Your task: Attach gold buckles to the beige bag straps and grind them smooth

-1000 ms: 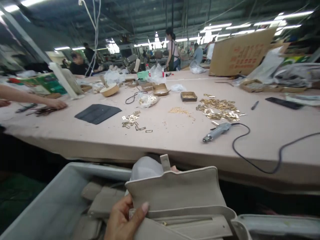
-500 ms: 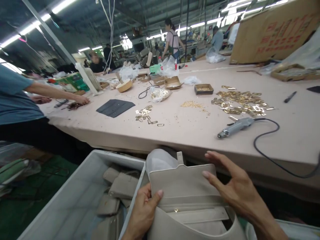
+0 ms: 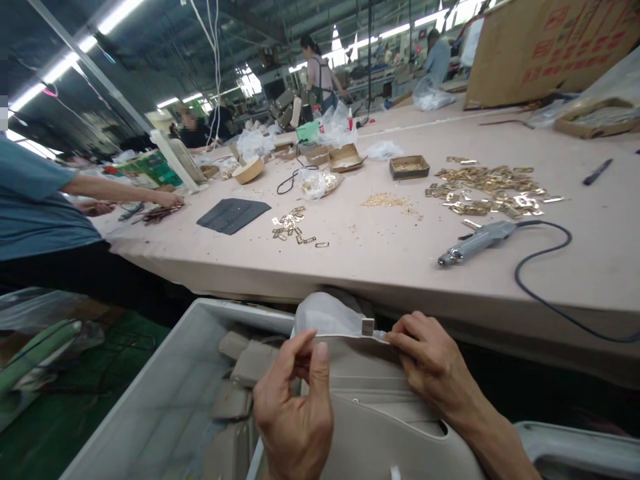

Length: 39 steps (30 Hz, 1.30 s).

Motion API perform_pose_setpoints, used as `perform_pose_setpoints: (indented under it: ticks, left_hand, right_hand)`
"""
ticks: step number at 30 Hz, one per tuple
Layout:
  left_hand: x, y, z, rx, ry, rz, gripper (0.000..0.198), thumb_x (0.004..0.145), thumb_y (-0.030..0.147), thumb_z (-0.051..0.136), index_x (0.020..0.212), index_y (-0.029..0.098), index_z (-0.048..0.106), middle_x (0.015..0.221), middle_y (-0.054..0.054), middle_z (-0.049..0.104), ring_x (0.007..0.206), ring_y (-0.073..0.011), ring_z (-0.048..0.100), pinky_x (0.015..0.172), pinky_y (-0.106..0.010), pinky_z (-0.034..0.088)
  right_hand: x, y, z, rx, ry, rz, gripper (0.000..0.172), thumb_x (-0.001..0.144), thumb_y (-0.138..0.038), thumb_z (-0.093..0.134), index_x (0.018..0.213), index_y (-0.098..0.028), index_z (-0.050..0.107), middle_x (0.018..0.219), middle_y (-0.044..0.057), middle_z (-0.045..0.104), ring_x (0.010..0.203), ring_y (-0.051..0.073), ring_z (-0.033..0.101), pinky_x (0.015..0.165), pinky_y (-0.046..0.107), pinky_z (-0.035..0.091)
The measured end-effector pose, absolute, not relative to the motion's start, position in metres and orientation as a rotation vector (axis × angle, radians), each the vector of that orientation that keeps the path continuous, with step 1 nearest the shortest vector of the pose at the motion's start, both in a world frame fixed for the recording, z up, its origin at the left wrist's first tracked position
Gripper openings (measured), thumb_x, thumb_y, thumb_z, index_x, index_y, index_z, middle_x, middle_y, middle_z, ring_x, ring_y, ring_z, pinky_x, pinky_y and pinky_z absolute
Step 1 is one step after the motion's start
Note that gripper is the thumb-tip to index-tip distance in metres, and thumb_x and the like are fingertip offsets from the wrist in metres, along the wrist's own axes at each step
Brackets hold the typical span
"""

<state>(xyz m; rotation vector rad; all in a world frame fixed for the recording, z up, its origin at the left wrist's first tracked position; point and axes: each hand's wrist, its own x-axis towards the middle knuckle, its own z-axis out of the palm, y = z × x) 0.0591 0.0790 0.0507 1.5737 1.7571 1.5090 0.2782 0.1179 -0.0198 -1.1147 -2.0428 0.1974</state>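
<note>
A beige handbag (image 3: 395, 433) lies before me at the bottom, its flap (image 3: 357, 353) raised and pocket layers showing beneath. A small tab with a metal-looking end (image 3: 368, 326) sticks up from the flap's edge. My right hand (image 3: 433, 367) pinches the flap at its upper right corner, fingers bent over the edge. At the flap's left side, my left hand (image 3: 295, 407) is raised with thumb and fingers apart and nothing visible between them. White translucent sheeting (image 3: 325, 313) bulges behind the flap.
Left of the bag stands a white bin (image 3: 150, 393) with several beige bags (image 3: 233, 400). On the table lie a grey electric screwdriver (image 3: 475, 244) with its cord, gold metal pieces (image 3: 487, 187), a dark panel (image 3: 233, 215) and a small box (image 3: 409, 167). A co-worker's arm (image 3: 120, 190) reaches in at left.
My left hand has come off the flap's left edge and risen. My right hand has closed from spread fingers onto the flap's upper right corner. The flap now tilts lower.
</note>
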Motion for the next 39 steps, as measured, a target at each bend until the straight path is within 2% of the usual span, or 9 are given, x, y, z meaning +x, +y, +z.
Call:
perform_pose_setpoints:
  ticks: [4,7,10,13,17,24,28,34,39]
  left_hand:
    - [0.086,0.101,0.054,1.057,1.308,1.119,0.05,0.094,0.059,0.066,0.108,0.012,0.071,0.072,-0.007,0.073,0.046,-0.0143,0.062,0.038,-0.019,0.044]
    - [0.099,0.117,0.041,0.825,1.168,1.002,0.057,0.083,0.066,0.074,0.088,0.009,0.069,0.067,-0.01,0.073,0.043,-0.015,0.063,0.035,-0.018,0.044]
    - [0.103,0.122,0.033,0.736,1.123,1.043,0.052,0.074,0.056,0.087,0.078,0.007,0.069,0.07,-0.012,0.074,0.047,-0.0141,0.065,0.042,-0.019,0.051]
    - [0.1,0.12,0.032,0.7,1.091,1.064,0.047,0.067,0.041,0.094,0.087,0.004,0.073,0.075,-0.014,0.077,0.055,-0.0157,0.07,0.049,-0.02,0.057]
    - [0.097,0.116,0.026,0.701,1.072,1.089,0.051,0.057,0.027,0.099,0.095,0.005,0.074,0.076,-0.011,0.077,0.058,-0.0185,0.073,0.054,-0.024,0.06]
    - [0.104,0.108,0.014,0.958,1.216,1.187,0.034,0.069,0.024,0.088,0.098,0.008,0.078,0.075,-0.005,0.072,0.056,-0.0146,0.07,0.056,-0.021,0.058]
    - [0.105,0.106,0.015,1.166,1.291,1.143,0.023,0.084,0.031,0.076,0.092,0.01,0.079,0.069,-0.006,0.071,0.049,-0.0119,0.061,0.048,-0.019,0.049]
    - [0.101,0.109,0.016,1.301,1.351,1.158,0.019,0.085,0.028,0.074,0.077,0.012,0.078,0.058,-0.001,0.062,0.053,-0.0117,0.053,0.051,-0.021,0.04]
    - [0.098,0.108,0.043,1.322,1.346,1.496,0.017,0.089,0.03,0.074,0.087,0.014,0.079,0.061,0.001,0.06,0.057,-0.0124,0.053,0.055,-0.022,0.043]
  right_hand:
    - [0.278,0.115,-0.021,-1.087,-2.048,0.134,0.027,0.093,0.002,0.05,0.094,-0.016,0.07,0.087,0.008,0.057,0.082,0.021,0.048,0.072,0.036,0.036]
    - [0.279,0.111,-0.022,-1.126,-2.049,0.106,0.028,0.092,0.002,0.05,0.093,-0.016,0.071,0.086,0.008,0.057,0.083,0.022,0.047,0.072,0.037,0.035]
    - [0.279,0.109,-0.025,-1.172,-2.053,0.091,0.027,0.091,0.001,0.051,0.094,-0.016,0.073,0.087,0.008,0.057,0.083,0.023,0.047,0.072,0.037,0.035]
    - [0.279,0.11,-0.026,-1.194,-2.069,0.102,0.028,0.09,0.001,0.051,0.093,-0.016,0.073,0.087,0.009,0.057,0.084,0.023,0.048,0.071,0.037,0.035]
    - [0.276,0.112,-0.025,-1.208,-2.077,0.109,0.028,0.091,0.0,0.049,0.092,-0.016,0.073,0.087,0.009,0.057,0.084,0.024,0.048,0.072,0.037,0.037]
    - [0.271,0.111,-0.026,-1.239,-2.069,0.13,0.027,0.089,0.001,0.048,0.088,-0.015,0.07,0.087,0.009,0.056,0.085,0.024,0.047,0.072,0.037,0.036]
    - [0.268,0.109,-0.027,-1.236,-2.069,0.121,0.025,0.085,0.002,0.049,0.084,-0.015,0.068,0.087,0.009,0.056,0.084,0.023,0.045,0.072,0.037,0.034]
    - [0.265,0.106,-0.026,-1.196,-2.05,0.129,0.027,0.082,0.005,0.049,0.084,-0.015,0.067,0.087,0.009,0.056,0.083,0.023,0.044,0.072,0.037,0.033]
    - [0.267,0.107,-0.032,-1.196,-2.052,0.129,0.029,0.083,0.006,0.047,0.085,-0.015,0.067,0.088,0.009,0.056,0.084,0.023,0.044,0.072,0.037,0.035]
